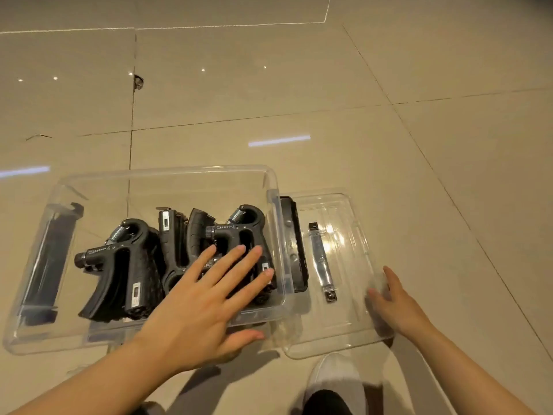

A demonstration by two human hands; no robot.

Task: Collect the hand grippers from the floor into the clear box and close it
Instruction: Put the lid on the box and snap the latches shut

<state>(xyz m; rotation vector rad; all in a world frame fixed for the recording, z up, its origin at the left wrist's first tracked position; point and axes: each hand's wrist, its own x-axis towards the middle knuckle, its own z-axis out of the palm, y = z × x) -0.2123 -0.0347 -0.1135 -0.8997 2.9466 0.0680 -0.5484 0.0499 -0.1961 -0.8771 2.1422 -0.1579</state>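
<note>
A clear plastic box [167,178] sits open on the tiled floor, with several black hand grippers [119,265] packed together inside it. My left hand [206,304] lies flat with straight, spread fingers over the grippers on the box's right side. The clear lid [338,310] lies on the floor just right of the box. My right hand [395,304] holds the lid's right edge, fingers under the clear plastic and thumb above.
A black latch handle [48,256] hangs on the box's left wall and another [294,244] on its right wall. A grey clip [321,262] shows through the lid. My white shoe [333,375] stands just below the lid. Bare beige tile stretches beyond the box.
</note>
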